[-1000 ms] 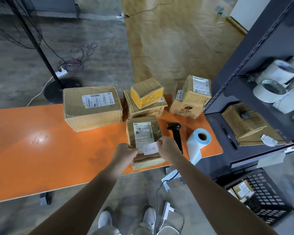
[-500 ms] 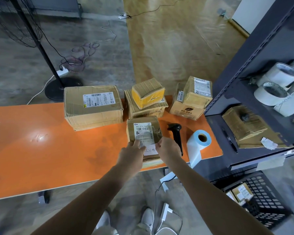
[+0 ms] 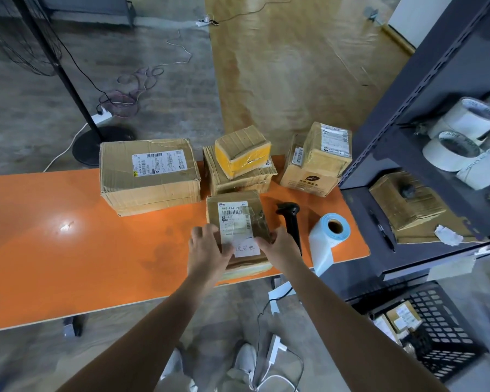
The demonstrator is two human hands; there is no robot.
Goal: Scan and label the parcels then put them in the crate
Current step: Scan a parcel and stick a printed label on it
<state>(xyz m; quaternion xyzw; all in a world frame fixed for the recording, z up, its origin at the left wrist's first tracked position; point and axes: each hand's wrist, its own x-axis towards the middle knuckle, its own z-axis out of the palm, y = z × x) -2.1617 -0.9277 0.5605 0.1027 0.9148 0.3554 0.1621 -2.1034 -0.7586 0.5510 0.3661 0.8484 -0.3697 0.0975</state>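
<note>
A brown taped parcel (image 3: 238, 219) lies at the near edge of the orange table (image 3: 68, 250), its printed shipping label facing up. A small white handwritten label (image 3: 247, 248) is stuck on its near part. My left hand (image 3: 207, 250) rests with spread, fairly straight fingers on the parcel's near left side. At the parcel's right edge, just beside the small label, my right hand (image 3: 280, 247) touches it. The black crate (image 3: 436, 329) stands on the floor at the lower right with small parcels inside.
A black handheld scanner (image 3: 290, 222) and a blue-backed label roll (image 3: 327, 233) lie right of the parcel. Behind it sit a large box (image 3: 150, 176), a yellow-taped stack (image 3: 241, 159) and more parcels (image 3: 317, 162). A dark shelf unit (image 3: 408, 108) stands to the right.
The small handwritten label, held above the parcel a second ago, now lies stuck on it. Both hands have spread apart to the parcel's sides, uncovering the label.
</note>
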